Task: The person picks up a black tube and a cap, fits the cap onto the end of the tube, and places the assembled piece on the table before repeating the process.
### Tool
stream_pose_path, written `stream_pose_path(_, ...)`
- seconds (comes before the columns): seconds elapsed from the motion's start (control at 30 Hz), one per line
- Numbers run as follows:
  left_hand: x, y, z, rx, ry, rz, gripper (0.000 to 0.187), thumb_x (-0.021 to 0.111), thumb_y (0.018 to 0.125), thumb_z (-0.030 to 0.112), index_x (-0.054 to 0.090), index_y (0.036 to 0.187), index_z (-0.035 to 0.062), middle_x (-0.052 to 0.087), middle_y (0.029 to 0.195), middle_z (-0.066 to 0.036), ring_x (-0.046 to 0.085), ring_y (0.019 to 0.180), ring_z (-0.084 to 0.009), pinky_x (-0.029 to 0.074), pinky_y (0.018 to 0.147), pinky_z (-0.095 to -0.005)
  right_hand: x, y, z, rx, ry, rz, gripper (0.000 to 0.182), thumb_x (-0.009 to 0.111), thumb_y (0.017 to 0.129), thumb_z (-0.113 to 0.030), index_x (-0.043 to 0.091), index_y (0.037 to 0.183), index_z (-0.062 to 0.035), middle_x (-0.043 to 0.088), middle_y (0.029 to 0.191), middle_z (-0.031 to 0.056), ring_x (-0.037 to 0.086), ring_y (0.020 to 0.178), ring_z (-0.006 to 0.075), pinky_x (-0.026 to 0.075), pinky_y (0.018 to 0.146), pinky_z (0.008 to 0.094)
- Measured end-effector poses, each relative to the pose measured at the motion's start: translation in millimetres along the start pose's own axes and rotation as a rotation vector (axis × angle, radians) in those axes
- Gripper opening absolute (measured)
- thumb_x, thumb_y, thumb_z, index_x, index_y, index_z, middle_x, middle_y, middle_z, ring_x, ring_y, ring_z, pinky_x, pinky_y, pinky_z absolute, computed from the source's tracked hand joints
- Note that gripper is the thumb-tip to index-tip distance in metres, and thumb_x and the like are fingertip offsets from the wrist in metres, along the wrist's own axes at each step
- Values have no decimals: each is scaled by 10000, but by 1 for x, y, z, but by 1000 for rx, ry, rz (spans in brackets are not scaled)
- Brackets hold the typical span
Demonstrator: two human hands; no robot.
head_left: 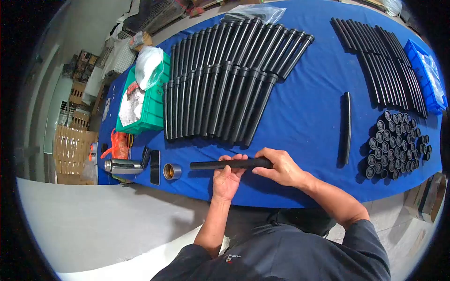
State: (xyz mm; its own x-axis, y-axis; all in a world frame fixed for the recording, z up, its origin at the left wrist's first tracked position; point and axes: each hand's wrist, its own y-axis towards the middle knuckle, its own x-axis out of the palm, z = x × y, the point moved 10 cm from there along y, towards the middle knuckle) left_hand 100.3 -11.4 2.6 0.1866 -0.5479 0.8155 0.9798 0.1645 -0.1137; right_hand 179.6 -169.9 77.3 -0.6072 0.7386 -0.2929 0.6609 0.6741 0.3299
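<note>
A black tube (205, 165) lies level across my two hands above the near edge of the blue table. My left hand (227, 180) holds it from below near its middle, thumb laid over the top. My right hand (283, 169) is closed round the tube's thicker right end, and the palm and fingers partly hide that end. Behind my hands, black tubes with wider ends (213, 100) lie side by side in two overlapping rows. A single plain black tube (347, 129) rests apart, off to the right.
Small round black caps (393, 145) cluster at the right, below rows of thin black tubes (384, 77) and a blue bin (424, 77). At left are a green crate (152, 105), a steel flask (123, 166), a phone (155, 167) and a metal cup (172, 172). Blue cloth (304, 112) covers the table.
</note>
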Motion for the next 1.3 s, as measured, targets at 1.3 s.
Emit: stream_pose_path(1.3, -1, 2, -4, -36, 30, -29, 293, 702, 939, 101, 586, 1204, 56, 604, 1342, -240, 539, 1323, -391, 475, 1119, -521, 8, -10, 27, 562, 293, -185, 320, 771, 868, -237, 642, 1050, -8, 670, 815, 172, 679, 753, 330, 523, 679, 412)
